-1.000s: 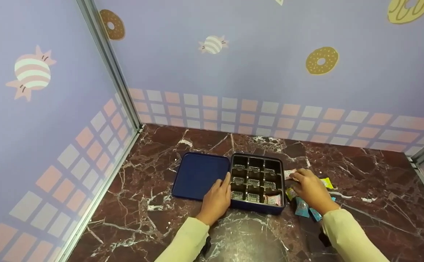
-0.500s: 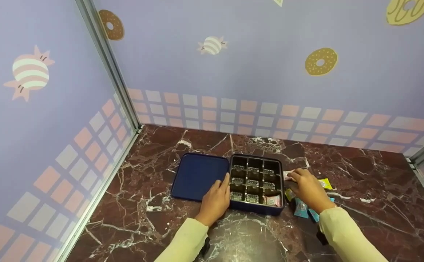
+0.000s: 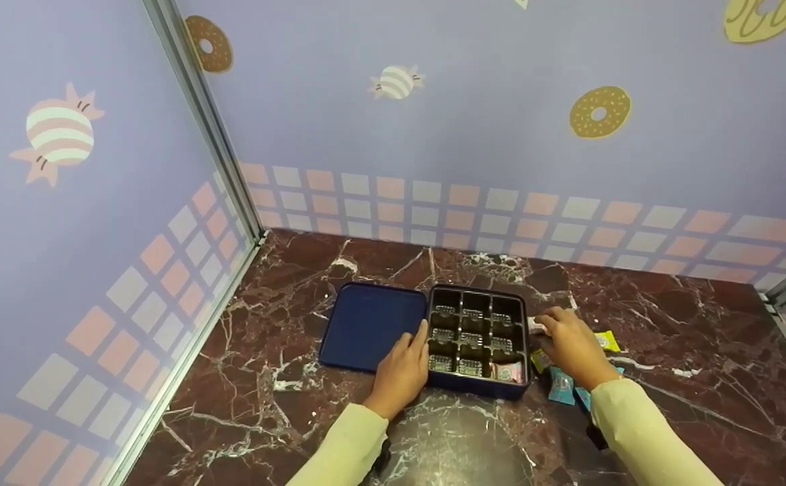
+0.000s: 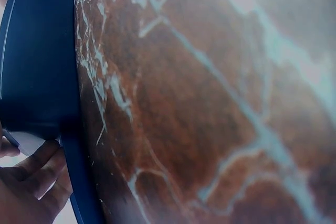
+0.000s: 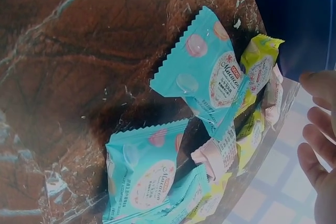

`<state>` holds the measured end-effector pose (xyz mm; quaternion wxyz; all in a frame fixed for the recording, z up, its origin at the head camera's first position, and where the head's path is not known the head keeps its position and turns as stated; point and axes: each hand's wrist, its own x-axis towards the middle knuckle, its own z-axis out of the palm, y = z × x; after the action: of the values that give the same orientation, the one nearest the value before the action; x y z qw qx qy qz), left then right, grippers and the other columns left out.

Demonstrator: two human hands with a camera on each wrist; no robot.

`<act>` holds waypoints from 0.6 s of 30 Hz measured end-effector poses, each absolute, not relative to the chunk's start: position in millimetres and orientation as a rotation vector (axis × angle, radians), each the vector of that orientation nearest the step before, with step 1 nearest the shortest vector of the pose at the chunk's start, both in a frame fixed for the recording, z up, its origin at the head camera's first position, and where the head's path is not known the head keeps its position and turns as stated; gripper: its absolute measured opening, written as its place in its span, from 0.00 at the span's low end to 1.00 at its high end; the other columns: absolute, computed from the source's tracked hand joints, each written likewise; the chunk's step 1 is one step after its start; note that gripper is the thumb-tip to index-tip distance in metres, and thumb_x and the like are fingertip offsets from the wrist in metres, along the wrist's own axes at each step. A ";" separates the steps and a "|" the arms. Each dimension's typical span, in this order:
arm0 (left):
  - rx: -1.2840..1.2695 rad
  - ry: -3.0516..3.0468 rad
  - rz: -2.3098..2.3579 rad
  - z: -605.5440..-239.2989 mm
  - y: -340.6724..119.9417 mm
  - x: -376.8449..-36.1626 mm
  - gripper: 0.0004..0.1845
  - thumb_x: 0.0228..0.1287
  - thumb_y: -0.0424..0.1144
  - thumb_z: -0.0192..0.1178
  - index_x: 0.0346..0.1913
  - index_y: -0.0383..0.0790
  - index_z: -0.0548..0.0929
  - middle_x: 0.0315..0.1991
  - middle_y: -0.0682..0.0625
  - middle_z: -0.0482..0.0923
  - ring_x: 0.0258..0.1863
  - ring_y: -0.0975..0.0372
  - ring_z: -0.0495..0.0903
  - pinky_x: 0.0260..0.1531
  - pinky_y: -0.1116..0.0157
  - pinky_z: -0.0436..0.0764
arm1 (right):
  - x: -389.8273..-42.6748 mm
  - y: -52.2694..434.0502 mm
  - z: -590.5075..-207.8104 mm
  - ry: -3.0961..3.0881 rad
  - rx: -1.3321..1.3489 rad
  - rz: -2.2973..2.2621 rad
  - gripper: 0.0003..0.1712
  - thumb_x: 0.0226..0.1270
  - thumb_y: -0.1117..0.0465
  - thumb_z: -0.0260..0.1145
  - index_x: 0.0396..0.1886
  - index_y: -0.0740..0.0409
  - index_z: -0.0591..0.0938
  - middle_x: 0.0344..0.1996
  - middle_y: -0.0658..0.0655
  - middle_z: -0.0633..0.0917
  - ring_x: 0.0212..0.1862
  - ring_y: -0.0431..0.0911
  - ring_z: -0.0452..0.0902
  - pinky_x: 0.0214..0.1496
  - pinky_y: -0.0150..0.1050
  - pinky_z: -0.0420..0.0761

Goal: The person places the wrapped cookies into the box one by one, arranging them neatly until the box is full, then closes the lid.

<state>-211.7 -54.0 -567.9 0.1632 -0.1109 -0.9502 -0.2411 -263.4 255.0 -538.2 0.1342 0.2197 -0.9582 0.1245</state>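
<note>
A dark blue box (image 3: 477,386) with a black divided insert lies on the table, its blue lid (image 3: 372,327) flat at its left. One pink packet (image 3: 507,372) sits in the near right compartment. My left hand (image 3: 401,373) rests at the seam between lid and box, fingers extended along the box's left side. My right hand (image 3: 573,345) is right of the box, above another pink wrapped packet (image 3: 536,326). In the right wrist view its fingers (image 5: 315,135) are loosely bent, and nothing shows between them. Beside them lie teal Macaron packets (image 5: 212,74) and yellow packets (image 5: 260,69).
The marbled red-brown table (image 3: 312,418) runs to a purple back wall (image 3: 473,121) and a left wall (image 3: 96,236), with a metal corner post (image 3: 214,135). A yellow packet (image 3: 607,341) lies right of the right hand.
My right hand shifts slightly and its fingers move a little at the pink packet. The left hand, box and lid stay where they are.
</note>
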 end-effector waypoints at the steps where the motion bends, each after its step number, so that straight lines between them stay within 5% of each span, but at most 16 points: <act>1: -0.315 -2.716 -0.688 -567.5 -53.8 -211.7 0.24 0.74 0.41 0.50 0.70 0.43 0.69 0.37 0.45 0.76 0.29 0.55 0.76 0.30 0.56 0.80 | -263.7 255.0 -538.4 -2.780 0.636 0.359 0.20 0.54 0.67 0.73 0.48 0.65 0.83 0.45 0.62 0.81 0.46 0.58 0.77 0.47 0.54 0.79; 18: -0.339 -2.676 -0.668 -570.9 -54.6 -213.4 0.24 0.72 0.40 0.51 0.69 0.42 0.71 0.35 0.47 0.75 0.26 0.58 0.73 0.27 0.60 0.79 | -270.3 257.5 -548.8 -2.763 0.613 0.362 0.19 0.52 0.70 0.73 0.46 0.66 0.83 0.42 0.63 0.82 0.43 0.59 0.76 0.46 0.56 0.78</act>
<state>-213.4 -54.6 -570.9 0.1804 -0.1200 -0.9471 -0.2366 -270.3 257.5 -548.8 0.1435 0.2127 -0.9583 0.1256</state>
